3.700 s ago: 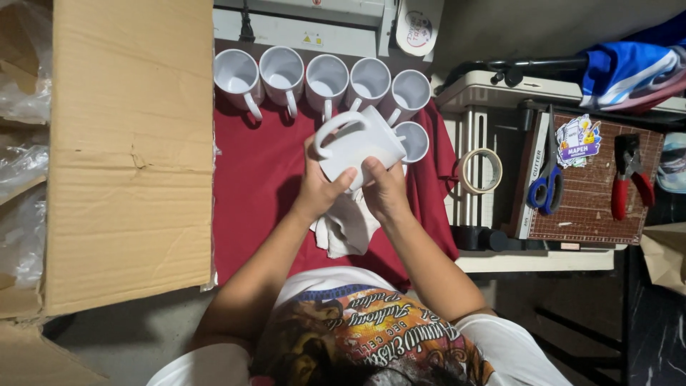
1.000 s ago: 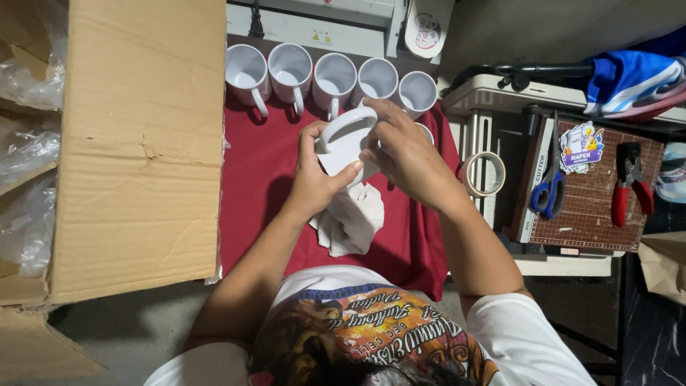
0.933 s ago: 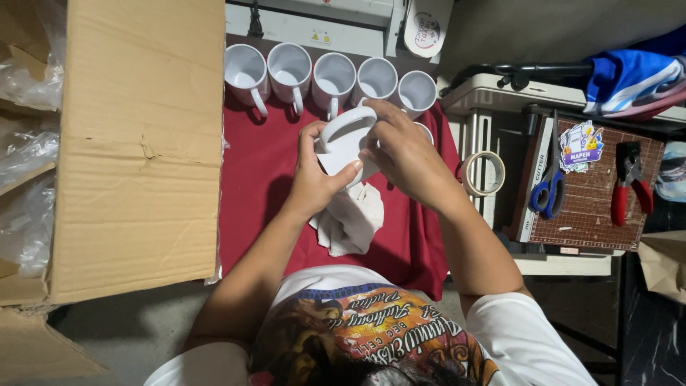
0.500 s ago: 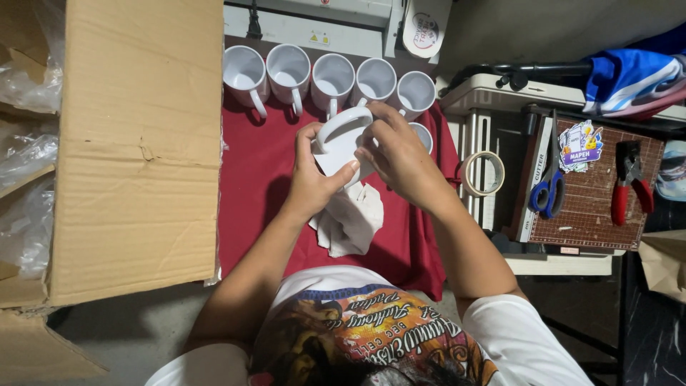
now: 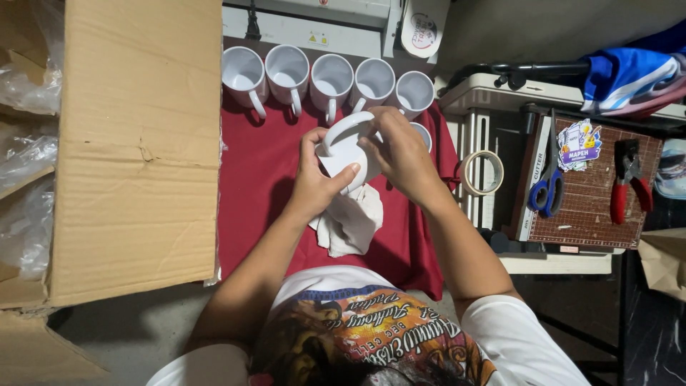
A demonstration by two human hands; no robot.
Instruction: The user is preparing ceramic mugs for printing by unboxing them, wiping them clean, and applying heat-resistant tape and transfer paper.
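My left hand (image 5: 314, 187) grips a white mug (image 5: 343, 146) from the side, together with a white cloth (image 5: 350, 221) that hangs below it. My right hand (image 5: 400, 154) rests on the mug's other side, fingers curled over its rim. The mug is held above a red cloth (image 5: 257, 186) spread on the table. Its handle arches toward the far side.
A row of several white mugs (image 5: 329, 75) stands along the far edge of the red cloth. A large cardboard box (image 5: 136, 143) lies left. To the right are a tape roll (image 5: 482, 173), blue scissors (image 5: 547, 189) and red pliers (image 5: 627, 189) on a cutting mat.
Earlier both hands held the mug tilted from below. My right hand has since come over the top of it, and the mug has turned in my hands.
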